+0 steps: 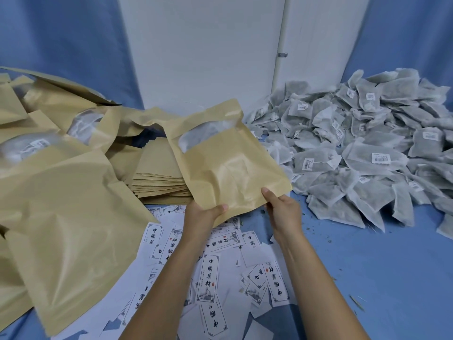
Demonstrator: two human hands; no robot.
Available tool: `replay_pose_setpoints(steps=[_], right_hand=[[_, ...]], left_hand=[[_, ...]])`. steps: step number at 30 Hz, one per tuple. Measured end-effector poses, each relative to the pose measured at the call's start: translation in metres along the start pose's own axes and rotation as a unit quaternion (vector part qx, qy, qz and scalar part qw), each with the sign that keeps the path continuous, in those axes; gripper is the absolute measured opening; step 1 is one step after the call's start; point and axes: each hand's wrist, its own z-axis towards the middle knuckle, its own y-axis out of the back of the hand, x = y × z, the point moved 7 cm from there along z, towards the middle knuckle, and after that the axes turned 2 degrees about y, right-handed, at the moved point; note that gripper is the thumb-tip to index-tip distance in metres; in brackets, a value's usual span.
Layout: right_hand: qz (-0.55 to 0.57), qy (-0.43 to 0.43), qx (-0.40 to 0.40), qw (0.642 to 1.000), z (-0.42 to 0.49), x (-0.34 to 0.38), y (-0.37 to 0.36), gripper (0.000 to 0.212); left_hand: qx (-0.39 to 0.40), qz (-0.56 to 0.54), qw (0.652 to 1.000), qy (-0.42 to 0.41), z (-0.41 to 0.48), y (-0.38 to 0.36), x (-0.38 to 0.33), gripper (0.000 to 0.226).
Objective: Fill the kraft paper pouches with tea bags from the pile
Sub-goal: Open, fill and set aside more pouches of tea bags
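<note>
Our left hand (204, 213) and right hand (282, 207) both grasp 1 kraft pouch (228, 153) (windowed) by its near edge. The tea bag pile (362, 148) lies just right.

light: even, soft, bluish | shadows: faint | focus: sharp centre | edges: wide-angle bending, slight softness

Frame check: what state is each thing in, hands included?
held pouch: lifted, tilted, puffed, pale contents behind its window.
left hand: grips the pouch's near edge.
right hand: grips the pouch's near corner.
tea bag pile: loose heap at right.
flat pouch stack: neat, lying flat behind the held pouch.
pouches at left: puffed, heaped, overlapping.
paper labels: scattered, overlapping.
</note>
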Motion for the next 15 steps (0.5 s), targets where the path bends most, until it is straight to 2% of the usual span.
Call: replay_pose_setpoints(steps=[2,4,6,9,11,15], right_hand=[[0.036,-0.034,0.04,0.998,-0.005,-0.004,-0.009,0.028],[0.018,-0.039,0.054,0.998,-0.009,-0.007,-0.014,0.01],[-0.007,-0.021,0.04,0.999,-0.01,-0.003,-0.014,0.01],[0.031,-0.044,0.041,0.998,-0.009,-0.007,-0.015,0.021],[0.056,-0.079,0.076,0.992,-0.014,-0.013,-0.024,0.008],[0.029,-0.062,0.056,0.996,-0.017,-0.015,-0.024,0.013]], left_hand=[[0.0,-0.009,1.0,-0.002,0.0,0.0,0.0,0.031],[0.003,-0.014,1.0,-0.002,0.0,-0.001,0.001,0.032],[0.005,-0.012,1.0,-0.003,-0.001,-0.003,0.001,0.031],[-0.002,-0.004,1.0,-0.009,-0.002,-0.002,-0.001,0.03],[-0.005,0.0,1.0,-0.013,-0.003,-0.002,-0.002,0.029],[-0.005,0.006,1.0,-0.017,-0.005,-0.004,-0.002,0.029]])
